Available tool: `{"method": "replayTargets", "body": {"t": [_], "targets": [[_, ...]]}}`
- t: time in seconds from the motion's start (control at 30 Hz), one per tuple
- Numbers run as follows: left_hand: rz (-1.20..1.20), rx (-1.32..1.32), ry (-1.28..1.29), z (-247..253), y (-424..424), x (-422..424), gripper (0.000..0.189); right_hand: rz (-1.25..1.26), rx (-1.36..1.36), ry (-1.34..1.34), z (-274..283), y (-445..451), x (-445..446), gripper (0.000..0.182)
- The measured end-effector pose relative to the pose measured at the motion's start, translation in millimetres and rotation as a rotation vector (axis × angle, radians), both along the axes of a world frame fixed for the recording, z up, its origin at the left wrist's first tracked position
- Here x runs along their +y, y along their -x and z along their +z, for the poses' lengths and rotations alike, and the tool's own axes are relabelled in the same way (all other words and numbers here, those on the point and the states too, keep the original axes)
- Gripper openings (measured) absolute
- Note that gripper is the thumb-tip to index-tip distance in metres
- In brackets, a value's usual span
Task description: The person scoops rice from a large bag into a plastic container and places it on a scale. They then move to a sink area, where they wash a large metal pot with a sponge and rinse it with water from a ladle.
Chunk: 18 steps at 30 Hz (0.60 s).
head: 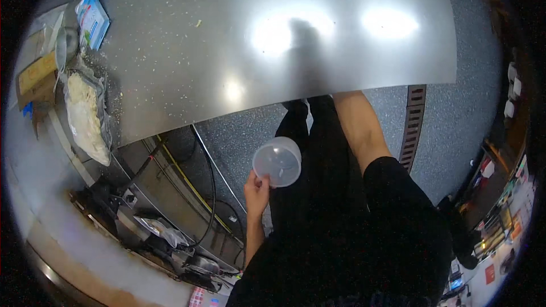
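My left hand (257, 189) grips the rim of a round, translucent plastic container (277, 163), fingers and thumb closed on its lower left edge. No contents can be made out in it. The container is held over the floor, in front of my dark trousers, below the near edge of the steel table (204, 68). My right forearm reaches forward and passes under the table's edge, so my right hand is out of view.
At the table's left lie an open plastic bag of pale crumbly food (87, 115), a blue-and-white packet (94, 19), a metal bowl (66, 47) and a cardboard box (36, 79). Hoses (209, 187) hang at lower left. A drain grate (413, 128) runs along the floor at right.
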<state>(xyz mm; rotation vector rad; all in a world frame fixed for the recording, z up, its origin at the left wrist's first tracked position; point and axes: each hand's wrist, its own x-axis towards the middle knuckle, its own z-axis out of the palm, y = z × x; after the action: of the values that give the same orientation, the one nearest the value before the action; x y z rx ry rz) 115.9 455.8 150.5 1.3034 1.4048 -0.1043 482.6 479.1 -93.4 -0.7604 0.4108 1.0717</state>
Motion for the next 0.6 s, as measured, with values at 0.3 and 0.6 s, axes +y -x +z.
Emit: {"method": "replayTargets", "body": {"t": [0.3,0.6], "targets": [[0.021,-0.199,0.114,1,1,27,0.019,-0.145,-0.087,-0.139,41,15,-20,0.024],[-0.03,-0.324,0.177,-18,-36,36,0.02,-0.073,-0.004,0.096,86,39,-52,0.025]]}}
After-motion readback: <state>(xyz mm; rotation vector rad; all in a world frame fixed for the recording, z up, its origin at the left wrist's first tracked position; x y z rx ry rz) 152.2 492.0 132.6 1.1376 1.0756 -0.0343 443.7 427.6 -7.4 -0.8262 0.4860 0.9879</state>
